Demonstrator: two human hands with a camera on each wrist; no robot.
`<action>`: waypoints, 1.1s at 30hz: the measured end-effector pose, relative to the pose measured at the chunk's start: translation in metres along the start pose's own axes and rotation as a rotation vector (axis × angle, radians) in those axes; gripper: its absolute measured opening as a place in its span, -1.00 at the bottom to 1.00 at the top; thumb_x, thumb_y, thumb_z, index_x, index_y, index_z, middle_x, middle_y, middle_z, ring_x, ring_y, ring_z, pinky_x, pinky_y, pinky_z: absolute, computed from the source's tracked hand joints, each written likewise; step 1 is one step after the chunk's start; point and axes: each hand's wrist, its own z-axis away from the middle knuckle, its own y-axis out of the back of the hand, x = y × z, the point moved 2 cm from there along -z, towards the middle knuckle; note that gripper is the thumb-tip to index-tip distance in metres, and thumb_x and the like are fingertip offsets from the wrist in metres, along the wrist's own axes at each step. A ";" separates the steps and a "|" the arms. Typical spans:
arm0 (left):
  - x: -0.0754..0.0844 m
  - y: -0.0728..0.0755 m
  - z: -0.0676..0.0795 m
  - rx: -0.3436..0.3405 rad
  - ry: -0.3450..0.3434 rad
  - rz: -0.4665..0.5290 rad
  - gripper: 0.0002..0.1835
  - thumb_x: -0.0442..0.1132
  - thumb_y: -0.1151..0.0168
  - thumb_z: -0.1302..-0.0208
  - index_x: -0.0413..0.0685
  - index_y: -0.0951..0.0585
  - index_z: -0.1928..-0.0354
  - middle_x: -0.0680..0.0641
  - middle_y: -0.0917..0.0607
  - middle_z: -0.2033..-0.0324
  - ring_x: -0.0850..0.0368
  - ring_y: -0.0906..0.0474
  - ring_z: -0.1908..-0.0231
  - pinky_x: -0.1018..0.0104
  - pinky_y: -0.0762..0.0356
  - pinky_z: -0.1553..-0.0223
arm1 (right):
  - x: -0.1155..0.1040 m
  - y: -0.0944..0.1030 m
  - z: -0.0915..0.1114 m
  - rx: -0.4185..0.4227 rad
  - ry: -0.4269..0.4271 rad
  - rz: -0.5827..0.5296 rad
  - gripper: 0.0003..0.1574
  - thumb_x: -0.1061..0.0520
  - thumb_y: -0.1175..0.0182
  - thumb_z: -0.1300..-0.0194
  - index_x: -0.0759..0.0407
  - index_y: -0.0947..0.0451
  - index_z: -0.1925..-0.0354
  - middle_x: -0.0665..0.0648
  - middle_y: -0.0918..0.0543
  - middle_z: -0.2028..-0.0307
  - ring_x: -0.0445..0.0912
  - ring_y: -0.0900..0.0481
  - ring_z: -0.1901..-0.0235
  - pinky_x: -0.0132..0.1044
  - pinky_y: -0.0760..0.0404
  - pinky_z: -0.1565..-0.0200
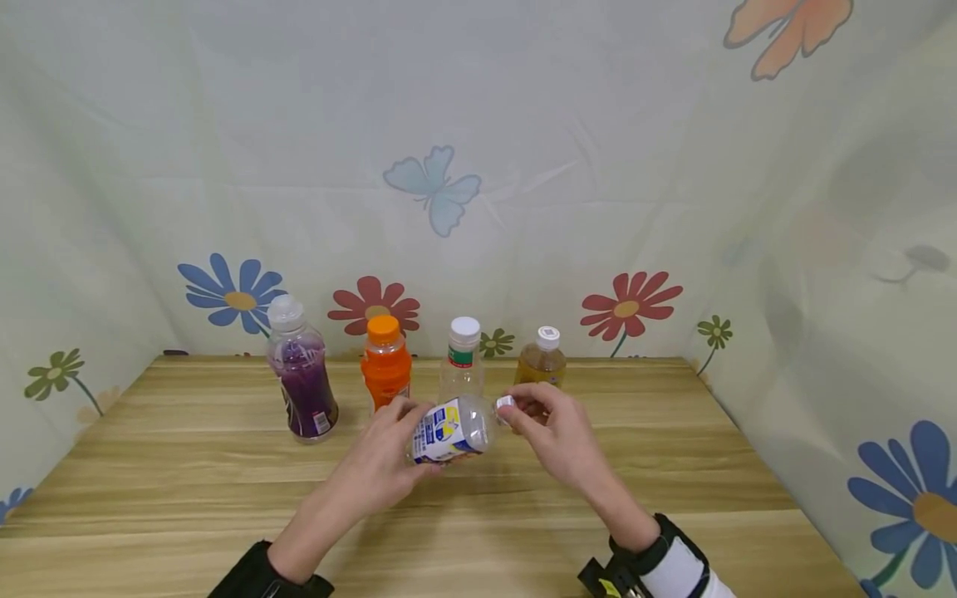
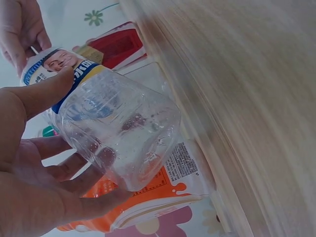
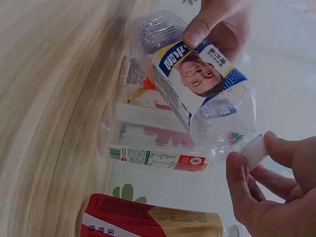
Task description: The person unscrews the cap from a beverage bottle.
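My left hand grips a clear plastic bottle with a blue, white and yellow label, tilted sideways above the table. The bottle looks empty apart from small droplets on its wall in the left wrist view. Thumb and fingers of my right hand pinch the white cap at the bottle's mouth. In the left wrist view my left thumb lies across the label, with the fingers beneath the bottle's body. The cap end is mostly hidden there.
Behind my hands stand a purple drink bottle, an orange bottle, a clear bottle with a white cap and an amber drink bottle. The wooden table backs onto a flower-printed cloth.
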 end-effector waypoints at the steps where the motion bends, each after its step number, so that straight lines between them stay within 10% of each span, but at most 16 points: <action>1: 0.000 0.000 0.000 0.000 -0.001 -0.006 -0.20 -0.18 -0.71 0.04 -0.20 -0.57 -0.28 -0.15 -0.58 -0.16 -0.13 -0.51 -0.12 -0.14 -0.45 -0.23 | -0.001 0.000 0.000 -0.002 0.000 0.002 -0.76 0.18 -0.37 -0.38 0.27 -0.69 0.03 0.08 -0.66 0.29 -0.10 -0.59 0.34 -0.33 -0.64 0.32; 33: -0.002 -0.001 0.001 0.005 -0.040 0.002 -0.15 -0.24 -0.69 0.03 -0.19 -0.52 -0.35 -0.13 -0.61 -0.15 -0.07 -0.57 -0.09 -0.10 -0.52 -0.19 | -0.006 0.004 0.001 -0.063 0.010 -0.042 -0.66 0.31 -0.39 -0.31 0.23 -0.69 -0.06 0.09 -0.68 0.10 -0.04 -0.65 0.10 -0.24 -0.70 0.05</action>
